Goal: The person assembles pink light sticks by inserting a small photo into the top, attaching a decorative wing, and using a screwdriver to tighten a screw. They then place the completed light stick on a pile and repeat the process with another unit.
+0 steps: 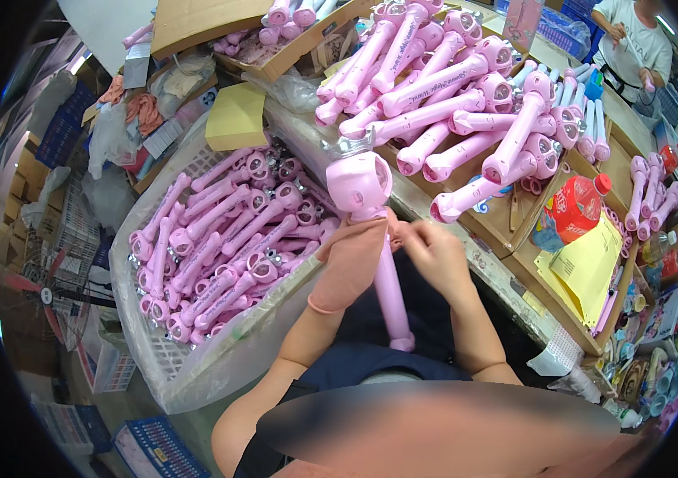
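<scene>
A pink toy wand [391, 299] stands nearly upright in front of my body, its silver-topped round head at the upper end and its handle down by my lap. My left hand [351, 264], in a salmon-coloured glove, is closed around the wand just below the head. Bare, with fingers curled in a pinch, my right hand [436, 253] is at the wand's neck on the right side. Whatever sits between those fingertips is too small to make out. Many similar pink wands [434, 99] lie heaped on the bench ahead.
At left, a white lined basket [155, 362] holds more pink wands. A yellow paper pad [235, 119] lies at its far edge. On the bench's right are a red-labelled bottle [574, 209] and yellow sheets [586, 263]. Another person [634, 48] stands at far right.
</scene>
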### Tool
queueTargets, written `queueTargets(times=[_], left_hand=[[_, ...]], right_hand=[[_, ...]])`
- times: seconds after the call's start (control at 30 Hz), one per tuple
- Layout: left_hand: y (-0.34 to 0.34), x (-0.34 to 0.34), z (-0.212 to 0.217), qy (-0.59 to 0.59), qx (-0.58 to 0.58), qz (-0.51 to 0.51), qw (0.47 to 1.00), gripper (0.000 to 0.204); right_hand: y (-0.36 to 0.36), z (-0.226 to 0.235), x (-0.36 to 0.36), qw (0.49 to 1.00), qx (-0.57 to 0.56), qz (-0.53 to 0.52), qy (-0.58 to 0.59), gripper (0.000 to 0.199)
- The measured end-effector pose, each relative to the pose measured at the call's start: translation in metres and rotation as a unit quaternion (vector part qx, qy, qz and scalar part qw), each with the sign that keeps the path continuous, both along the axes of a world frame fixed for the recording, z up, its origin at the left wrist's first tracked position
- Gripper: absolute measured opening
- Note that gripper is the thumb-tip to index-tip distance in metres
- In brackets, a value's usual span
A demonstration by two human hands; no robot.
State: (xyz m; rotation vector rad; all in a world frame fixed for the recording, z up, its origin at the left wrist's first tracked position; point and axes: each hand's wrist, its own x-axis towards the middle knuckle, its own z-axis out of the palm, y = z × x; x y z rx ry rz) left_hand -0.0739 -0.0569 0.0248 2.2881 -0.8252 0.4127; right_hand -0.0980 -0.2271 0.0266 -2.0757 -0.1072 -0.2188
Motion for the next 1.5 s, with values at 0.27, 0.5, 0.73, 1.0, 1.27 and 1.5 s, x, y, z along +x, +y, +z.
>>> queueTargets(times=[0.27,0.5,0.73,1.0,1.27,1.5], left_hand=[[-0.006,-0.006,0.035,-0.118,0.09,-0.045,0.988,0.012],[-0.004,-0.003,0.021,0.249,-0.229,-0.132,0.932,0.022],[0.006,0.008,0.035,0.514,-0.631,-0.28,0.509,0.045],[0.004,0.001,0.015,0.432,-0.621,-0.103,0.645,0.043],[0.005,0.001,0.011,0.511,-0.642,-0.052,0.57,0.044],[0.003,-0.004,0.02,0.479,-0.585,-0.02,0.654,0.073]], right_hand=[[0.009,0.032,0.041,0.98,0.078,-0.005,-0.183,0.068],[0.002,0.019,0.049,0.979,0.119,0.025,-0.163,0.062],[0.015,0.017,0.059,0.897,0.411,0.129,-0.099,0.048],[0.014,0.027,0.05,0.969,0.056,0.073,-0.231,0.047],[0.015,0.03,0.049,0.965,0.136,0.091,-0.204,0.047],[0.017,0.014,0.052,0.954,0.223,0.118,-0.16,0.063]])
